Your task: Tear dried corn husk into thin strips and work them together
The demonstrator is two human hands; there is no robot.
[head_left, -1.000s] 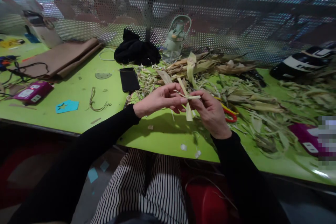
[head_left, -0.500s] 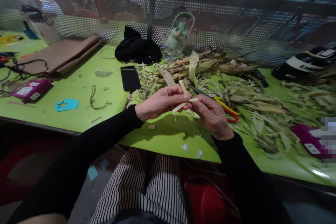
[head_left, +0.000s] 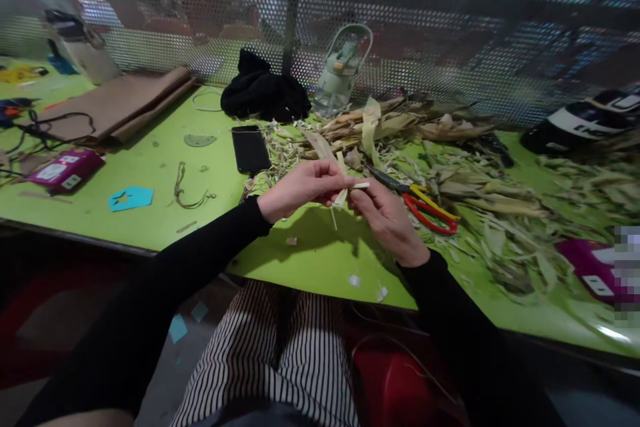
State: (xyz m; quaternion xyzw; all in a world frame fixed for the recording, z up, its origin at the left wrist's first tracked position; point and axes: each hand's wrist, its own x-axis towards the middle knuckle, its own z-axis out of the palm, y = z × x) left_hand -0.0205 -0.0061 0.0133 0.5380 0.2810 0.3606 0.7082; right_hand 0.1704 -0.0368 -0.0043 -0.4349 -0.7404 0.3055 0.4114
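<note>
Head view: pale husk strips [head_left: 341, 200] between my hands, held up over the bench [head_left: 300, 259]. Left hand [head_left: 305, 190] pinches them, thumb uppermost, and is nearer the crossing. Right hand [head_left: 387, 220] just beside, fingers curled at the end pointing right; whether they grip it, cannot tell. Longer piece runs roughly away from me, wider end toward me; thin tail hangs below. Crossing mostly hidden by left thumb and fingers; right fingertips' undersides unseen.
</note>
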